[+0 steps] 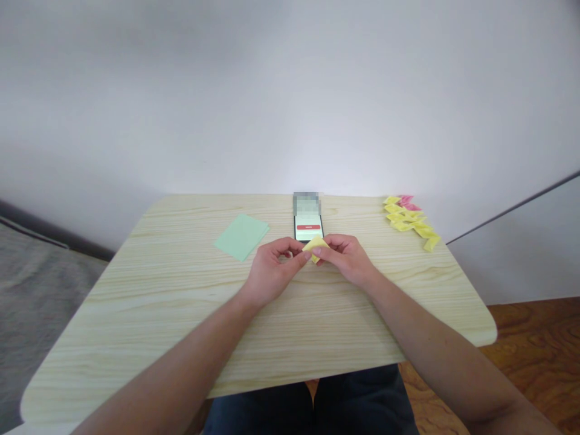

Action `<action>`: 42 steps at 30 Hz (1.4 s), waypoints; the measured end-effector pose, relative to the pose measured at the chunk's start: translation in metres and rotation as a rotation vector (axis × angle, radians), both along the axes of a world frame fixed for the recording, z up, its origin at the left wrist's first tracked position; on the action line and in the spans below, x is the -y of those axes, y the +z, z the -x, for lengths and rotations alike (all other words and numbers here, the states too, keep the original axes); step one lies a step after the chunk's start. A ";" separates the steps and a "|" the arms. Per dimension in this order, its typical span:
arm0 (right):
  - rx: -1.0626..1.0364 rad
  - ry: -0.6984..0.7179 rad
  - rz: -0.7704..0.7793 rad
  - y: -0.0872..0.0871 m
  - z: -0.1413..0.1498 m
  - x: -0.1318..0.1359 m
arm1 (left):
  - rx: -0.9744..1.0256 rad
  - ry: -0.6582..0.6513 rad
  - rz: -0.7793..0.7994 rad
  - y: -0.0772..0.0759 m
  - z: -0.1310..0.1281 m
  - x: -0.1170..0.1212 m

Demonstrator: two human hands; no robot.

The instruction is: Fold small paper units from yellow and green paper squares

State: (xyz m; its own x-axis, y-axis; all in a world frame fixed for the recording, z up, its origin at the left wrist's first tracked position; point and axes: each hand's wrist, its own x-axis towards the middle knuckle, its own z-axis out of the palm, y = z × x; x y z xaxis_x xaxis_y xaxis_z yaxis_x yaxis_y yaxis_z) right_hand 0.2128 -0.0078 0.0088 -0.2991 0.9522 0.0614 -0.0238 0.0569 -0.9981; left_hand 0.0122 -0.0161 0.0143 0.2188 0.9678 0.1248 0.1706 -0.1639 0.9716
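both hands (270,272) grip a yellow paper (315,243); the table (154,302) bears green sheets (241,237), a phone (309,220) and yellow-and-pink folded pieces (402,218).

Left hand (273,266), right hand (348,257) — both pinch yellow paper (316,243).

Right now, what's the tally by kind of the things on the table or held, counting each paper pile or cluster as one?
Phone: 1
Green paper pile: 1
Held yellow paper: 1
Yellow and pink folded-paper cluster: 1 (pieces too small to count surely)
Total: 4
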 end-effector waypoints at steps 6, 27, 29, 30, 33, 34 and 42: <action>0.028 0.009 -0.078 0.004 0.002 0.003 | -0.016 -0.085 0.015 0.002 0.000 0.003; 0.039 -0.007 0.008 0.003 0.002 0.006 | -0.055 0.007 -0.114 0.005 -0.001 0.005; 0.056 -0.001 -0.020 0.002 0.002 0.006 | -0.096 0.012 -0.138 0.005 -0.002 0.005; 0.068 -0.002 -0.037 0.001 0.002 0.006 | -0.111 0.014 -0.148 0.004 -0.002 0.006; 0.126 -0.014 -0.081 0.001 0.001 0.007 | -0.135 0.000 -0.170 0.002 -0.001 0.006; 0.150 -0.019 -0.094 0.001 0.001 0.007 | -0.140 -0.007 -0.173 0.001 -0.001 0.005; 0.223 -0.047 -0.177 0.004 0.001 0.009 | -0.095 -0.046 -0.106 0.004 -0.001 0.005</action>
State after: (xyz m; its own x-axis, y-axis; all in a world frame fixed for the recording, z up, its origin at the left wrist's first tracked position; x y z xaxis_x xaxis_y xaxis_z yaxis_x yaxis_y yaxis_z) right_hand 0.2113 -0.0167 0.0131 -0.2795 0.9458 0.1654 0.2021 0.2263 -0.9528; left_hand 0.0129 -0.0214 0.0182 0.2782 0.9388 0.2029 0.2506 -0.2749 0.9282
